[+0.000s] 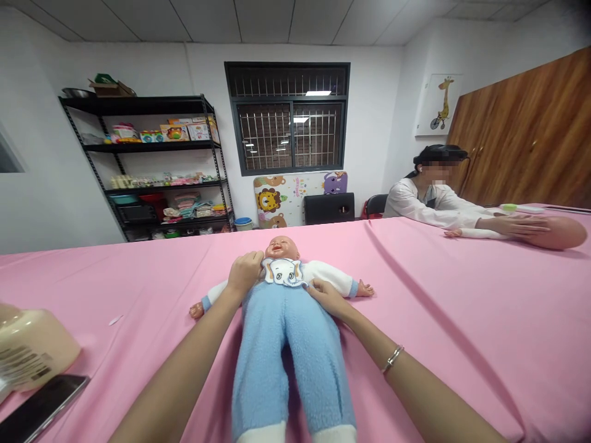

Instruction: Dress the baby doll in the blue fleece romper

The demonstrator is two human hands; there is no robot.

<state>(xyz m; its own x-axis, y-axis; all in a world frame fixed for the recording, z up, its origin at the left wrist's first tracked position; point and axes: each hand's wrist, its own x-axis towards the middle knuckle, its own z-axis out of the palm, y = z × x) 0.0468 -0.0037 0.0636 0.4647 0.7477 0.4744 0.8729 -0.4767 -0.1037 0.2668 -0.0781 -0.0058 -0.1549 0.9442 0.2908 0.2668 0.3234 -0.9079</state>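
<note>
Left hand pinches the elephant bib at the baby doll's shoulder while right hand's spread fingers steady its side.

One baby doll, two hands, left hand, right hand, one phone, one bottle

No text, brand or number can be read anywhere. The bottle at the lower left carries a label with dark printed lines and what looks like a barcode, too blurred to make out. The boxes on the shelf show coloured print that is too small to tell. The poster on the wall bears a giraffe drawing with no legible words. The mat under the window shows cartoon animals only.
</note>
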